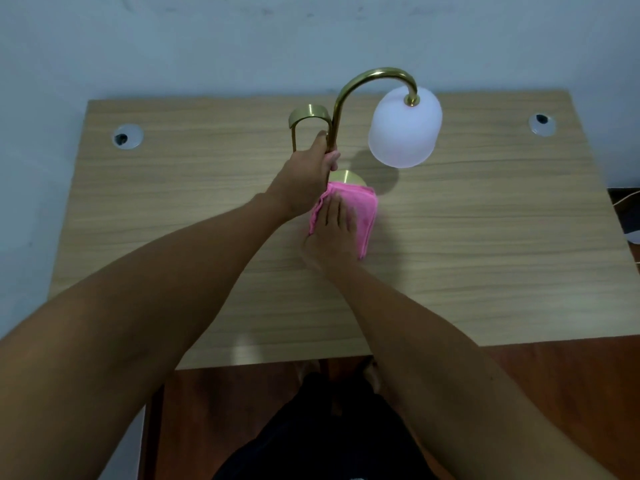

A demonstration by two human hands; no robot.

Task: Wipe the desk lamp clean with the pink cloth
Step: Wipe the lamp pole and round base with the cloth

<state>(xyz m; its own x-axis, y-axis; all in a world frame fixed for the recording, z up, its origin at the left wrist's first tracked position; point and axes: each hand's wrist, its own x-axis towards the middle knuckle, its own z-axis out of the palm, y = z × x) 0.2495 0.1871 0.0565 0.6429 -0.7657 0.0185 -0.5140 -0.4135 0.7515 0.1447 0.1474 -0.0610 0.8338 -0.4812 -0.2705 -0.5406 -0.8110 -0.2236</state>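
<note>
A brass desk lamp (372, 75) with a curved neck and a white frosted shade (405, 128) stands in the middle of the wooden desk (485, 237). My left hand (306, 174) is closed around its upright stem, just below a flat brass handle loop (310, 114). The pink cloth (360, 209) lies folded over the round brass base (348, 176), most of which it hides. My right hand (334, 233) lies flat on the cloth with fingers spread, pressing it against the base.
Two round cable grommets sit in the desk, one at the far left (127, 136) and one at the far right (542, 123). A pale wall runs behind the desk. A white cable (623, 202) lies on the floor at the right.
</note>
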